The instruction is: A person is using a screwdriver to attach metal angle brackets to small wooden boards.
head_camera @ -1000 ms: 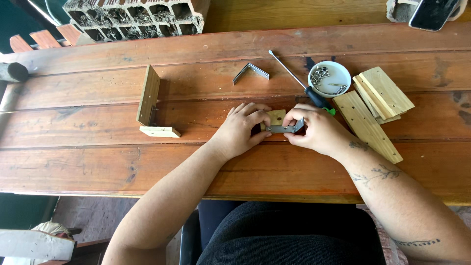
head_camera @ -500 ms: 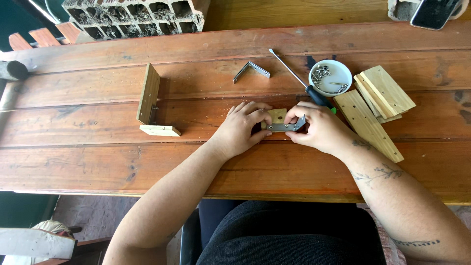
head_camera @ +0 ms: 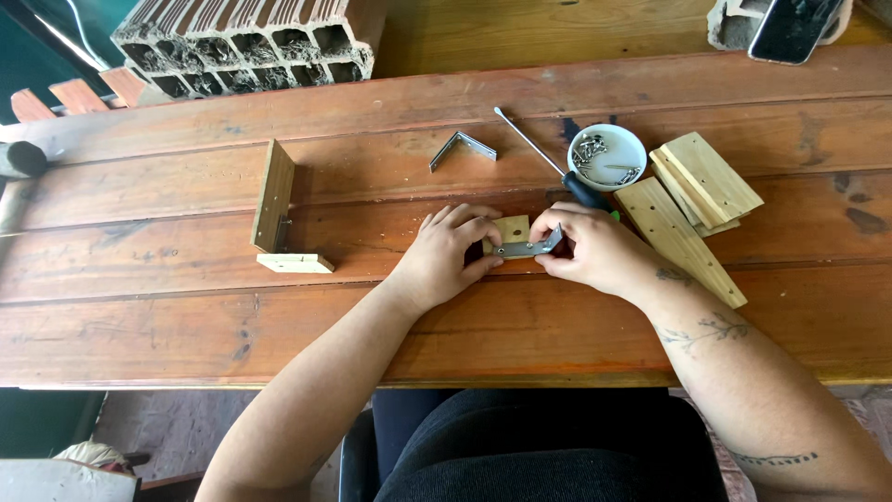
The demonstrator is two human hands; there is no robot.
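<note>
My left hand (head_camera: 451, 253) rests on the table with its fingers curled around a small pale wood block (head_camera: 511, 228). My right hand (head_camera: 595, 249) pinches a grey metal angle bracket (head_camera: 528, 247) that lies against the front of that block. The two hands face each other over the block, close to the middle of the wooden table (head_camera: 446, 325). A screwdriver (head_camera: 557, 167) with a black handle lies just behind my right hand, its shaft pointing away to the left.
A white bowl of screws (head_camera: 606, 156) stands behind my right hand, beside a stack of wood slats (head_camera: 701, 186). Another angle bracket (head_camera: 462, 147) lies further back. Two joined wood pieces (head_camera: 277, 209) stand at left. A hollow brick (head_camera: 251, 42) and a phone (head_camera: 792, 28) are at the far edge.
Both hands stay at the block. The bracket has shifted slightly and now lies flatter against the block's front.
</note>
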